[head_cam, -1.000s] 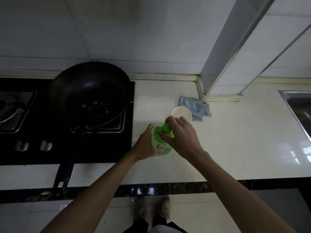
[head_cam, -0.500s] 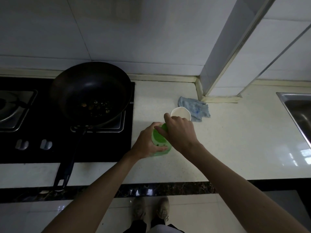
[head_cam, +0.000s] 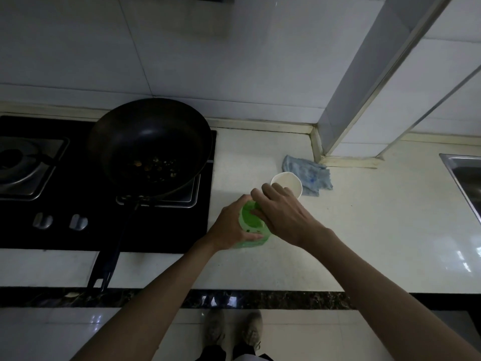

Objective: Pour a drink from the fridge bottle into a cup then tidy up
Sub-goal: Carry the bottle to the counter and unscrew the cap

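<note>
We are holding the green bottle [head_cam: 250, 222] upright on the desk [head_cam: 351, 230], just on the near side of the white cup [head_cam: 286, 180]. Our left grip [head_cam: 229, 226] is wrapping around the bottle's body, and our right grip [head_cam: 283, 212] is curling over its top. A blue cloth [head_cam: 308, 174] is touching the cup's right side.

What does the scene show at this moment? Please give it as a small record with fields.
bottle: green bottle, upright on the white counter
left hand: left hand grips the bottle's body
right hand: right hand grips the bottle's top; cap hidden under it
cup: white cup, upright, just behind the bottle; contents unclear
cloth: blue cloth, crumpled, beside the cup
stove: black wok with food bits, on the gas stove, left of the bottle
sink: metal sink, at the right edge
</note>
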